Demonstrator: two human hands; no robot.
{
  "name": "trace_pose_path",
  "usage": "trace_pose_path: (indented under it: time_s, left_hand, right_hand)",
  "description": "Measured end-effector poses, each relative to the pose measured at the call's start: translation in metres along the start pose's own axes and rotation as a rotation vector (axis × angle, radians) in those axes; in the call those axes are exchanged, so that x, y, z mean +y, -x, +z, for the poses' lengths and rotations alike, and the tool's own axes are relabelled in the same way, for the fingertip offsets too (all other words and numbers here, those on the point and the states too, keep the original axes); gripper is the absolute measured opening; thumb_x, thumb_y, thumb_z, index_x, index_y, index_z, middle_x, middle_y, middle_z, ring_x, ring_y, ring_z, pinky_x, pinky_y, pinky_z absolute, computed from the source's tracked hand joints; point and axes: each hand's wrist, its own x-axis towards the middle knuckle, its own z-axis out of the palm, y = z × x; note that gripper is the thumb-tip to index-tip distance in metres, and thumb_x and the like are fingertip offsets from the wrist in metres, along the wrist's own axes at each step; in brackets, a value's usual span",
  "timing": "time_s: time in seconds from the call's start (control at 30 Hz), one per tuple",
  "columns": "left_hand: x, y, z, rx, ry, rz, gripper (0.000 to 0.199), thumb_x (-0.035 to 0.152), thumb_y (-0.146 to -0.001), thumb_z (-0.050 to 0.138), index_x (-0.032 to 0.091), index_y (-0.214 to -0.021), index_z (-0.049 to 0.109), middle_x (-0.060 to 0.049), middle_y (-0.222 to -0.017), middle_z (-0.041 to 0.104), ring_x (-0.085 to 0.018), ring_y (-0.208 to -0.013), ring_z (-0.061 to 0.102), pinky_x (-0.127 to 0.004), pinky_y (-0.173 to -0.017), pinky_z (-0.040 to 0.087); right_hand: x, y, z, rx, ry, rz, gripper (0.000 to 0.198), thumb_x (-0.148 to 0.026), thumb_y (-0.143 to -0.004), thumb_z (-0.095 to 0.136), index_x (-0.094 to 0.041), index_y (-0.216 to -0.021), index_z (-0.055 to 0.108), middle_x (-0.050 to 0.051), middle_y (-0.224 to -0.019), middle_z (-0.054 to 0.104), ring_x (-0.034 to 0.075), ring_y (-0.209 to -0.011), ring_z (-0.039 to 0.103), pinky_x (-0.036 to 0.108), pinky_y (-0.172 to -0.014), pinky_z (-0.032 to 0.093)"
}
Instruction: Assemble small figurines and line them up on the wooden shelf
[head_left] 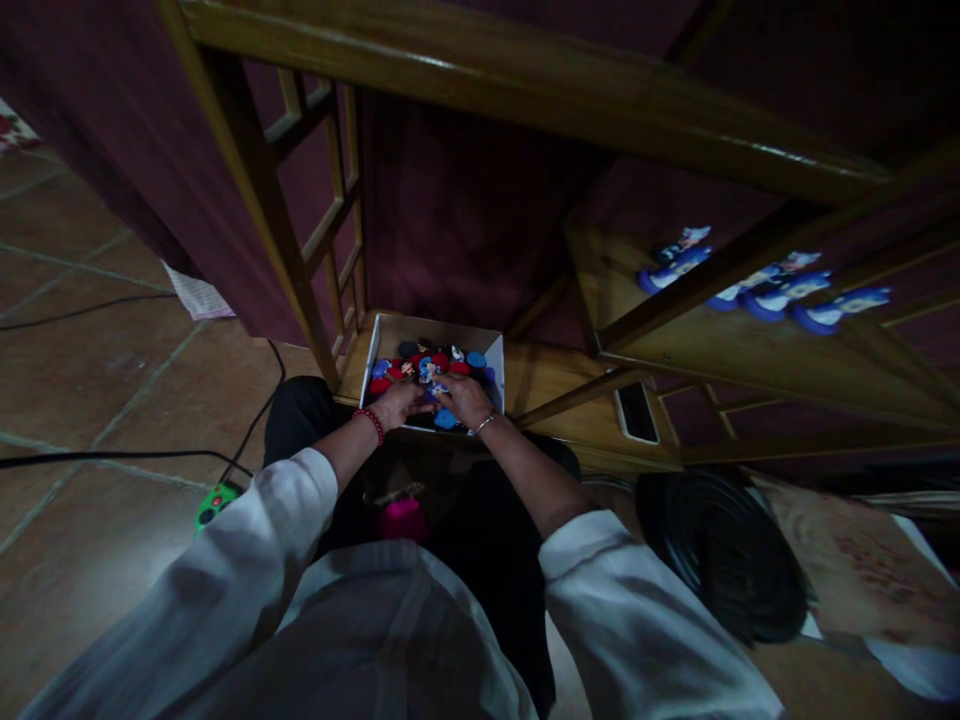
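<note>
A white box on the wooden ledge holds several small figurines and pieces in red, blue, purple and black. My left hand reaches over the box's near side, a red bead bracelet on its wrist. My right hand, with a thin silvery bracelet, meets it from the right. Between my fingertips is a small blue-and-white figurine, gripped from both sides; my fingers partly cover its lower part. Red pieces lie by my left hand, and a blue round piece lies below my right fingers.
Several blue-and-white figurines stand on a wooden shelf at the right. A phone-like dark slab lies on the ledge. Wooden bars cross above. A green power strip with black cables lies on the tiled floor; a black coiled object sits right.
</note>
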Motion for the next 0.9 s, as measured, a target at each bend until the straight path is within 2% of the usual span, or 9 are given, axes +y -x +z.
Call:
trace_pose_path:
  time_s: [0.37, 0.53, 0.9]
  left_hand:
    - [-0.0031, -0.002, -0.0019, -0.003, 0.034, 0.037, 0.019, -0.004, -0.074, 0.046, 0.012, -0.075, 0.055, -0.004, -0.066, 0.064, -0.012, -0.055, 0.063, -0.024, -0.061, 0.054]
    - [-0.0007, 0.0023, -0.0009, -0.008, 0.02, 0.028, 0.017, -0.002, -0.077, 0.045, 0.012, -0.075, 0.054, -0.005, -0.066, 0.063, -0.012, -0.056, 0.063, -0.023, -0.06, 0.054]
    - [-0.0037, -0.0027, -0.0005, 0.014, 0.02, 0.025, 0.016, -0.001, -0.078, 0.045, 0.013, -0.074, 0.052, -0.004, -0.065, 0.063, -0.012, -0.059, 0.064, -0.023, -0.06, 0.055]
  right_hand:
    - [-0.0088, 0.0024, 0.0028, 0.047, 0.014, 0.227, 0.029, -0.022, -0.079, 0.057, -0.02, -0.108, 0.062, 0.007, -0.099, 0.068, 0.019, -0.09, 0.063, 0.026, -0.081, 0.046]
    - [-0.0099, 0.0053, 0.0023, 0.075, -0.035, 0.23, 0.027, -0.02, -0.079, 0.057, -0.018, -0.105, 0.063, 0.007, -0.101, 0.068, 0.017, -0.094, 0.062, 0.025, -0.083, 0.046]
    - [-0.0071, 0.004, -0.0012, 0.03, 0.012, 0.196, 0.03, -0.021, -0.078, 0.058, -0.023, -0.107, 0.062, 0.005, -0.106, 0.067, 0.018, -0.094, 0.062, 0.026, -0.082, 0.046]
